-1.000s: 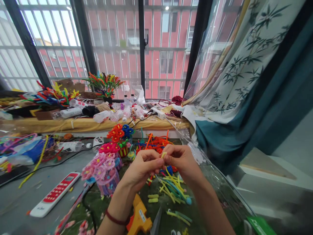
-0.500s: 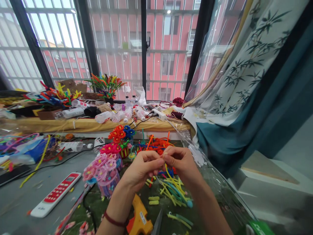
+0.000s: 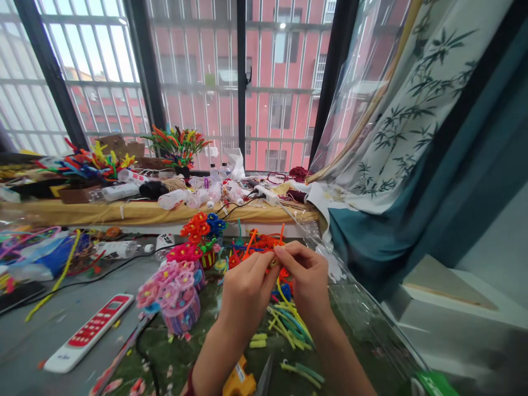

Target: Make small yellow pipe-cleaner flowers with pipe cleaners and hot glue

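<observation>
My left hand [image 3: 247, 289] and my right hand [image 3: 304, 278] meet above the table, fingertips pinched together. A small yellowish bit shows between them, too hidden by fingers to name. Below lie loose yellow and teal pipe cleaner pieces [image 3: 289, 324], with short yellow pieces [image 3: 258, 341] beside my left forearm. Behind the hands is a heap of orange-red pipe cleaners [image 3: 264, 241]. Near my left forearm are a yellow glue gun [image 3: 241, 380], partly covered, and a pointed metal blade [image 3: 264, 377]. Pink pipe cleaner flowers [image 3: 173, 283] stand in a purple pot left of my hands.
A white remote [image 3: 91, 333] with a red keypad lies at left. A black cable [image 3: 119, 263] crosses the table. Bottles [image 3: 119, 191] and a power strip [image 3: 267, 193] crowd the windowsill. A teal curtain [image 3: 363, 247] hangs at right, beside clear plastic sheeting [image 3: 363, 308].
My left hand has turned over, its back now facing up, and its forearm has moved right, covering more of the glue gun. Both hands stay pinched together. The view has shifted slightly.
</observation>
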`<state>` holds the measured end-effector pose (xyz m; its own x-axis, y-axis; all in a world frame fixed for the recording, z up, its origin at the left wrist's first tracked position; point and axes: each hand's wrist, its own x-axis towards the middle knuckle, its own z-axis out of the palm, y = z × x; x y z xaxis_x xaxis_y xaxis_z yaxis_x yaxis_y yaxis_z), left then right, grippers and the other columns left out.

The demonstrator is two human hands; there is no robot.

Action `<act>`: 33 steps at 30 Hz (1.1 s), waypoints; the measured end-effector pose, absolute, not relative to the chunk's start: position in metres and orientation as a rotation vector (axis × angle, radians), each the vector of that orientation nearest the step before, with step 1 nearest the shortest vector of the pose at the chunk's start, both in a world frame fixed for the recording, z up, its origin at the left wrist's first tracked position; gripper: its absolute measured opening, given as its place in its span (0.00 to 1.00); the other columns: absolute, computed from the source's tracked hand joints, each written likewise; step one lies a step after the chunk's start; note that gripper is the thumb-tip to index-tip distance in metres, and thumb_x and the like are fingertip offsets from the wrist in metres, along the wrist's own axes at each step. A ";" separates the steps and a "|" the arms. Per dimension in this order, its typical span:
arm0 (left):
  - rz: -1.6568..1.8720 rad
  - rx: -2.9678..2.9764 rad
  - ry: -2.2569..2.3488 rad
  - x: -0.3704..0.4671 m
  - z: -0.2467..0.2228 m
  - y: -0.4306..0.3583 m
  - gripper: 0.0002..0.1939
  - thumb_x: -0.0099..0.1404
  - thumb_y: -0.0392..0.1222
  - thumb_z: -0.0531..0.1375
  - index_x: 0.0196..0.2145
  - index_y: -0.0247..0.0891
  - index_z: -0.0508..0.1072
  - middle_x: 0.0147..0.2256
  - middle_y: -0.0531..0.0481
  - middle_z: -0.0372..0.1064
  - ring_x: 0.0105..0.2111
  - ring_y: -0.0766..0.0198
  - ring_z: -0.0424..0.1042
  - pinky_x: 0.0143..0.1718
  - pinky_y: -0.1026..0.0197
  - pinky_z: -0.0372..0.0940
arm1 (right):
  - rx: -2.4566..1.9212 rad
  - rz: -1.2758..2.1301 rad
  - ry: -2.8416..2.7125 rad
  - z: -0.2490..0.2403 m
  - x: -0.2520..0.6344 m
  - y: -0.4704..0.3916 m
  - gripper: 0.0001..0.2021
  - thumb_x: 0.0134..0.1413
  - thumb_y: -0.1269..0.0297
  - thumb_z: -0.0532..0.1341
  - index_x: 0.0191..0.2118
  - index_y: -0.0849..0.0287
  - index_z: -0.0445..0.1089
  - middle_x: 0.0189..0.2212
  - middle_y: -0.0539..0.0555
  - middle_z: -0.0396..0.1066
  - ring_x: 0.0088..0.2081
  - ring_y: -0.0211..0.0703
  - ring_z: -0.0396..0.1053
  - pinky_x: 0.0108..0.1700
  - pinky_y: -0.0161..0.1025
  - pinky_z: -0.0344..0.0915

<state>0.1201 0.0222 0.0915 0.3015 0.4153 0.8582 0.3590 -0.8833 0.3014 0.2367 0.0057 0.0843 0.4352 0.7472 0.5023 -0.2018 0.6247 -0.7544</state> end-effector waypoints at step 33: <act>1.715 2.660 0.896 0.118 0.087 0.026 0.10 0.71 0.34 0.54 0.39 0.32 0.76 0.31 0.44 0.80 0.28 0.61 0.79 0.29 0.64 0.67 | -0.752 0.438 -0.825 0.080 0.218 0.005 0.10 0.50 0.64 0.69 0.22 0.59 0.72 0.21 0.48 0.67 0.26 0.38 0.62 0.32 0.37 0.60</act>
<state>0.1178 0.0264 0.0866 0.3116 0.3611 0.8789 0.5151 -0.8414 0.1631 0.2185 0.0052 0.0802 0.6138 0.6149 0.4950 -0.0658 0.6648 -0.7442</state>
